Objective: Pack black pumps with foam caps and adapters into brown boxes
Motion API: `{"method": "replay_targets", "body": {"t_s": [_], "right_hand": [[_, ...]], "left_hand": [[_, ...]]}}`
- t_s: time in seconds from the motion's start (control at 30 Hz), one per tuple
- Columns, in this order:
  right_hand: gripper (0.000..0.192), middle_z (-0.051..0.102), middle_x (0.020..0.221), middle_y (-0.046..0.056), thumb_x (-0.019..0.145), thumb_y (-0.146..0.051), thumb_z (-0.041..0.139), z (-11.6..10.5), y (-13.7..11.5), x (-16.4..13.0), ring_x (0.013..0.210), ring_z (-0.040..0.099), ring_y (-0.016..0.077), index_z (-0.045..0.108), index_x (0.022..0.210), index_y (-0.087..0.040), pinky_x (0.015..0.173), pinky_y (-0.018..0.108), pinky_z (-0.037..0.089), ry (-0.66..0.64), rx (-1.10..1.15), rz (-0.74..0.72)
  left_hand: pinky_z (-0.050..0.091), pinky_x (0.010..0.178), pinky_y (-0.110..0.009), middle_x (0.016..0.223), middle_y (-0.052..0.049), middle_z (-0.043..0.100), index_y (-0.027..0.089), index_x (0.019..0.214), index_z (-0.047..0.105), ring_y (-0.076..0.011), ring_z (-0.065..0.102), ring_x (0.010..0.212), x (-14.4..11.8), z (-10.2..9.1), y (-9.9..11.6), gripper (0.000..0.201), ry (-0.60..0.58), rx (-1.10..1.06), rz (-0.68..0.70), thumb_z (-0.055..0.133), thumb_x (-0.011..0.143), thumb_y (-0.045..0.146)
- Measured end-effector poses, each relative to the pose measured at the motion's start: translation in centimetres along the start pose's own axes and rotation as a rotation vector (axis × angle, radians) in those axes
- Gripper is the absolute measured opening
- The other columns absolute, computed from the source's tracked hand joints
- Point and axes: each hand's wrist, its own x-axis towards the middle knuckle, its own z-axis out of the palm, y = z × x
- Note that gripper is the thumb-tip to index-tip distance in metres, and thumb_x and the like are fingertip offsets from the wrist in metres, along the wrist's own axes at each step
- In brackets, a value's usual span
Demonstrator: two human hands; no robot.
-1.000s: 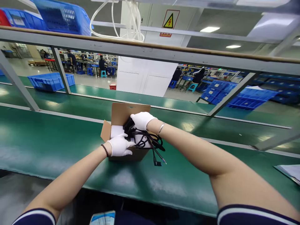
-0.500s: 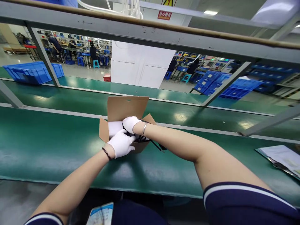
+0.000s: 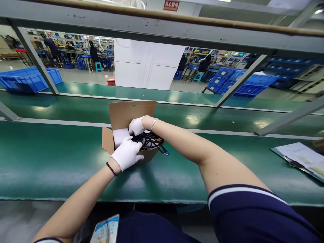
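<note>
An open cardboard box [image 3: 133, 113] stands on the green belt with its back flap raised and a side flap folded out. Inside at the left sits a white block-like piece [image 3: 120, 136]. A bundle of black cable [image 3: 152, 140] fills the right part, and its blue-tipped end hangs over the front right edge. My left hand [image 3: 127, 152], in a white glove, lies over the front edge with fingers partly spread on the cable. Reaching in from behind the cable, my white-gloved right hand [image 3: 138, 126] has its fingers bent down into the box, where their tips are hidden.
A clipboard with papers [image 3: 298, 158] lies on the belt at the right. Grey metal frame posts [image 3: 239, 81] rise behind the belt. A blue crate [image 3: 30, 80] is at the far left, more blue crates [image 3: 227, 81] stand at the back right, and people sit at distant benches.
My right hand has shifted back and left within the box, and more of the cable bundle now shows. The blue-tipped cable end has come into sight. The whole view has shifted slightly.
</note>
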Motion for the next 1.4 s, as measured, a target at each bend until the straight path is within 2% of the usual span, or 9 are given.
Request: {"method": "replay_targets", "body": {"t_s": [0.3,0.53,0.63,0.73,0.9,1.03,1.13,1.27,1.4], "right_hand": [[0.038,0.076,0.124,0.005,0.098,-0.027,0.050,0.1,-1.2,-2.8,0.093,0.066,0.0178,0.075,0.126,-0.020,0.078,0.026,0.046,0.062,0.099,-0.066],[0.053,0.077,0.111,0.010,0.099,-0.062,0.048,0.8,-1.8,-11.5,0.092,0.070,0.0255,0.072,0.124,-0.022,0.073,0.032,0.046,0.228,0.249,0.269],[0.083,0.077,0.108,0.008,0.079,-0.063,0.076,3.1,-2.7,-14.0,0.086,0.072,0.0259,0.054,0.149,-0.024,0.069,0.030,0.048,0.201,0.338,0.254],[0.108,0.078,0.103,0.007,0.074,-0.036,0.081,5.8,-3.7,-14.6,0.078,0.073,0.0245,0.026,0.166,-0.021,0.067,0.030,0.050,0.284,0.438,0.270],[0.106,0.077,0.110,0.011,0.074,-0.015,0.066,9.2,-3.7,-12.5,0.089,0.074,0.0244,0.018,0.169,-0.014,0.079,0.033,0.057,0.598,0.839,0.362],[0.106,0.057,0.152,0.018,0.082,-0.035,0.070,11.6,-2.9,-10.8,0.130,0.063,0.0275,0.015,0.169,-0.011,0.106,0.039,0.053,0.848,1.380,0.164],[0.100,0.044,0.163,0.019,0.090,-0.053,0.063,13.4,-2.3,-10.4,0.137,0.059,0.0276,0.014,0.169,-0.015,0.112,0.043,0.050,0.862,1.693,0.043],[0.088,0.062,0.149,0.013,0.086,-0.043,0.074,14.1,-1.5,-10.6,0.135,0.061,0.0283,0.037,0.162,-0.021,0.115,0.044,0.048,0.808,1.550,-0.040],[0.069,0.071,0.134,0.011,0.080,-0.021,0.073,12.2,-1.0,-9.4,0.126,0.066,0.0279,0.058,0.148,-0.017,0.113,0.042,0.050,0.857,1.253,0.265]], "left_hand": [[0.044,0.076,-0.032,0.093,-0.006,0.074,0.020,0.095,0.073,-0.0237,0.066,0.091,-2.8,-3.5,-1.0,0.047,-0.035,-0.280,-0.005,0.037,0.109,0.047],[0.041,0.067,-0.030,0.103,-0.003,0.078,0.032,0.124,0.077,-0.0244,0.069,0.090,-0.5,-6.6,-1.3,0.034,-0.330,-0.045,-0.126,0.061,0.094,0.032],[0.038,0.061,-0.029,0.099,-0.001,0.079,0.034,0.123,0.078,-0.0233,0.069,0.084,1.4,-7.5,-1.2,0.039,-0.447,0.044,-0.030,0.069,0.085,0.031],[0.044,0.070,-0.027,0.105,0.002,0.080,0.033,0.120,0.078,-0.0206,0.070,0.089,2.9,-7.9,-1.5,0.037,-0.522,0.005,0.059,0.064,0.087,0.026],[0.050,0.074,-0.030,0.120,-0.005,0.075,0.025,0.129,0.067,-0.0259,0.071,0.097,4.8,-7.4,-1.2,0.049,-0.277,-0.104,-0.046,0.070,0.082,0.038],[0.051,0.072,-0.031,0.113,-0.008,0.075,0.020,0.125,0.062,-0.0281,0.072,0.096,6.1,-6.0,-0.7,0.054,-0.212,-0.161,-0.110,0.075,0.076,0.037],[0.052,0.077,-0.030,0.108,-0.005,0.074,0.020,0.112,0.064,-0.0257,0.071,0.097,5.9,-5.8,-2.2,0.043,-0.136,-0.213,-0.142,0.077,0.075,0.040],[0.052,0.075,-0.029,0.095,-0.002,0.073,0.020,0.096,0.066,-0.0218,0.068,0.084,4.2,-6.7,-5.3,0.028,-0.093,-0.264,-0.124,0.074,0.076,0.038],[0.052,0.085,-0.029,0.108,-0.005,0.074,0.021,0.098,0.071,-0.0206,0.069,0.093,3.0,-6.8,-6.4,0.020,-0.086,-0.133,0.264,0.065,0.079,0.017]]}}
